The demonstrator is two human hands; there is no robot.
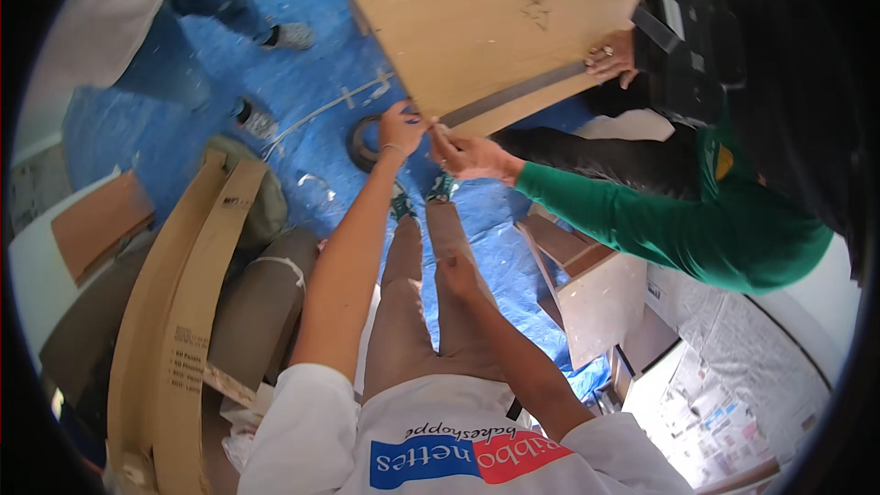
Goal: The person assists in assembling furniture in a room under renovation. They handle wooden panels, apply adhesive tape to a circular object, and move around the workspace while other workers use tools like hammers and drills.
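In the head view, the left hand (pixel 401 130) reaches the corner of the board (pixel 458 18), fingertips drawn in beside a co-worker's hand (pixel 475 158); whether they pinch anything is hidden. A dark strip (pixel 522 95) lies along the board's edge. The left wrist partly covers a coil (pixel 356 148). The right hand (pixel 456 273) lies against the leg (pixel 447 231), its grip unclear. The carton's (pixel 197 284) contents cannot be made out.

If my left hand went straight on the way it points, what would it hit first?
Probably the near corner of the wooden board, just ahead; whether your left hand already touches it is unclear.
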